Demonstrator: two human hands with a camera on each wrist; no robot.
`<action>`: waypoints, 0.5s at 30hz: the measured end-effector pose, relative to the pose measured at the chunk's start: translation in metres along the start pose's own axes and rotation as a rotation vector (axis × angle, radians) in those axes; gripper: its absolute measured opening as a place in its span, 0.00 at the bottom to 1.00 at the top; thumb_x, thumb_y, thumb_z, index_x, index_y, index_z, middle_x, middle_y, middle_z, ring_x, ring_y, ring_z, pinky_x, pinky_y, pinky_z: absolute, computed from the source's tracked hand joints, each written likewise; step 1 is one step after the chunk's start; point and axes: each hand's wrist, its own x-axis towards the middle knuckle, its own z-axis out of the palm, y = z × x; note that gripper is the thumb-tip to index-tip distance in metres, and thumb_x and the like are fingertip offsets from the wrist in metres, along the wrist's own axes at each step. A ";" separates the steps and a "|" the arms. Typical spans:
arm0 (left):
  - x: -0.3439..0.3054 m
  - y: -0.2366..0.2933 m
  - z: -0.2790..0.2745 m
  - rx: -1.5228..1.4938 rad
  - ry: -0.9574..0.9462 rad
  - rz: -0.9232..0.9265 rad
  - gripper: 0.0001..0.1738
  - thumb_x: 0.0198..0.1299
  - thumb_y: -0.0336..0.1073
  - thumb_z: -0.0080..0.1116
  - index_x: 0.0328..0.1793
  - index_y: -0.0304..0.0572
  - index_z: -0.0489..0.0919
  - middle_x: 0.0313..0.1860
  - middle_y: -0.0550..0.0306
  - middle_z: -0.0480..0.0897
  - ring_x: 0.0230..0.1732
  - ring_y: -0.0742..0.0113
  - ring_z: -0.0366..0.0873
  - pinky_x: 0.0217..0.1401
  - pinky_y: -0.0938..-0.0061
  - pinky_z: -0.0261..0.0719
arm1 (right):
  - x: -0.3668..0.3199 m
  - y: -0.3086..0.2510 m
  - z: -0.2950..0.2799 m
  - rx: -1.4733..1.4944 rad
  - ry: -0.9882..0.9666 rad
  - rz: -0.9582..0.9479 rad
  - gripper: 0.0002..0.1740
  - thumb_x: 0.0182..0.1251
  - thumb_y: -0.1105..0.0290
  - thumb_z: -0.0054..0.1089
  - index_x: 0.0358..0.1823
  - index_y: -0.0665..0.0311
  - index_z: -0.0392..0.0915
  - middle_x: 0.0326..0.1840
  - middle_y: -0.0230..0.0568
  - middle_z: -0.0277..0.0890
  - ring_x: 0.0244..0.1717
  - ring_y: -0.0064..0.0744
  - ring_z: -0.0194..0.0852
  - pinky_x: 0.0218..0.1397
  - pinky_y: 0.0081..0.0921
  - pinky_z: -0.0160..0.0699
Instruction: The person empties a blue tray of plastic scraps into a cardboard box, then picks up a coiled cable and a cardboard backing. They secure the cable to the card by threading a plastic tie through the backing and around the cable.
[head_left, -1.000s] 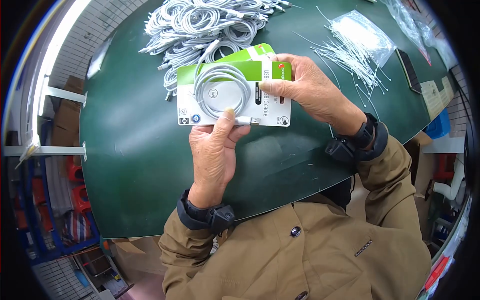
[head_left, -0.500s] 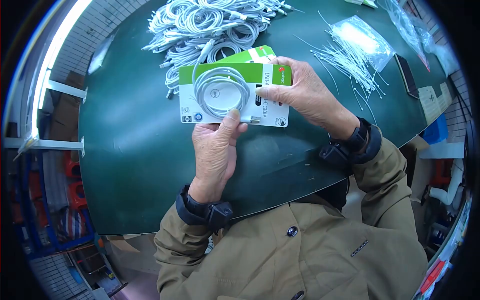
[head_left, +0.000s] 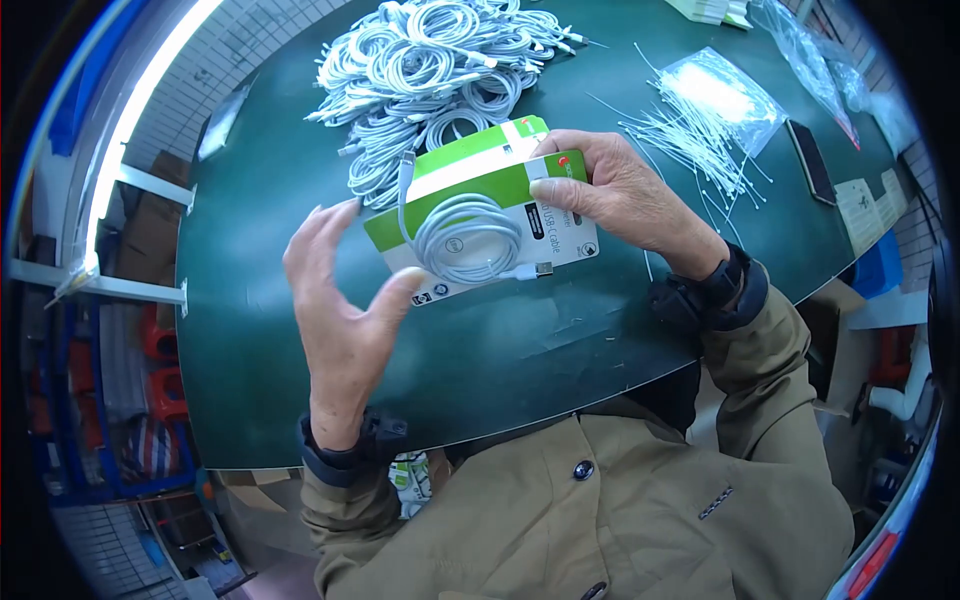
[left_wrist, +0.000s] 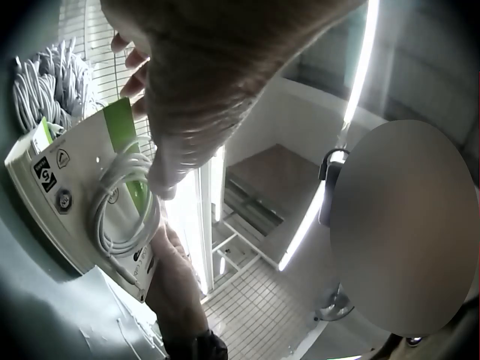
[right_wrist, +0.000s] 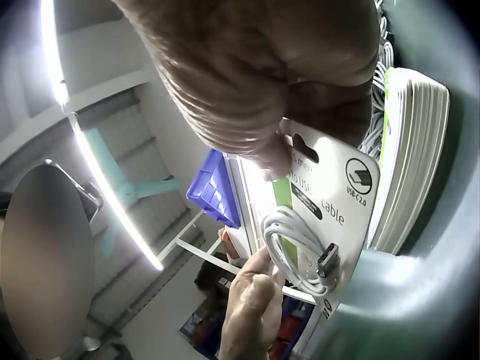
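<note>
The right hand (head_left: pixel 625 195) pinches the right end of a green and white card (head_left: pixel 577 225), thumb on its front. On the card lies a coiled white cable (head_left: pixel 467 240) with a metal plug at its lower right; the cable's other end stands up at the left. Off the card's left side, the left hand (head_left: pixel 340 315) has its thumb and fingers spread and holds nothing. Behind the card is a stack of similar cards (head_left: pixel 470 158), whose many edges show in the right wrist view (right_wrist: pixel 412 157).
A heap of coiled cables (head_left: pixel 430 60) lies at the back of the green table (head_left: pixel 280 400). To the right are loose white ties (head_left: pixel 690 135), a clear plastic bag (head_left: pixel 735 95), a phone (head_left: pixel 811 162) and papers (head_left: pixel 865 213). More cards (head_left: pixel 712 10) sit at the back right.
The left hand has let go of the card and cable and moved left, its fingers spreading. The card has tilted and sits lower and further right, still pinched by the right hand.
</note>
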 end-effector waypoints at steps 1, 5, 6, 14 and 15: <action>0.004 0.008 0.000 0.096 -0.052 0.060 0.44 0.50 0.45 0.84 0.70 0.31 0.78 0.68 0.42 0.76 0.78 0.40 0.67 0.79 0.48 0.66 | 0.000 0.002 0.002 -0.027 0.002 -0.041 0.18 0.77 0.63 0.70 0.58 0.70 0.84 0.41 0.39 0.87 0.39 0.20 0.83 0.42 0.24 0.86; 0.011 0.027 0.015 0.271 -0.174 0.182 0.41 0.50 0.41 0.82 0.69 0.31 0.79 0.65 0.41 0.78 0.77 0.37 0.67 0.78 0.47 0.66 | -0.001 0.006 0.004 -0.028 -0.037 0.017 0.17 0.75 0.63 0.70 0.55 0.69 0.85 0.40 0.40 0.86 0.38 0.22 0.82 0.43 0.25 0.85; 0.013 0.027 0.019 0.288 -0.189 0.200 0.39 0.50 0.40 0.81 0.68 0.31 0.79 0.64 0.40 0.78 0.76 0.36 0.67 0.77 0.46 0.66 | -0.001 0.006 0.005 -0.042 -0.061 0.014 0.16 0.75 0.64 0.71 0.54 0.68 0.85 0.40 0.40 0.86 0.38 0.22 0.81 0.43 0.25 0.84; 0.015 0.024 0.051 0.194 -0.236 0.272 0.29 0.58 0.30 0.71 0.68 0.36 0.81 0.49 0.42 0.85 0.55 0.39 0.81 0.65 0.52 0.75 | -0.001 0.001 0.018 -0.398 0.037 -0.294 0.16 0.66 0.66 0.76 0.52 0.62 0.88 0.42 0.40 0.88 0.42 0.31 0.85 0.48 0.30 0.84; 0.015 0.025 0.053 0.185 -0.234 0.287 0.30 0.58 0.30 0.71 0.69 0.37 0.81 0.49 0.42 0.85 0.55 0.39 0.81 0.65 0.52 0.76 | 0.000 0.002 0.019 -0.462 0.039 -0.367 0.16 0.66 0.66 0.77 0.52 0.62 0.88 0.43 0.41 0.88 0.43 0.35 0.86 0.49 0.32 0.85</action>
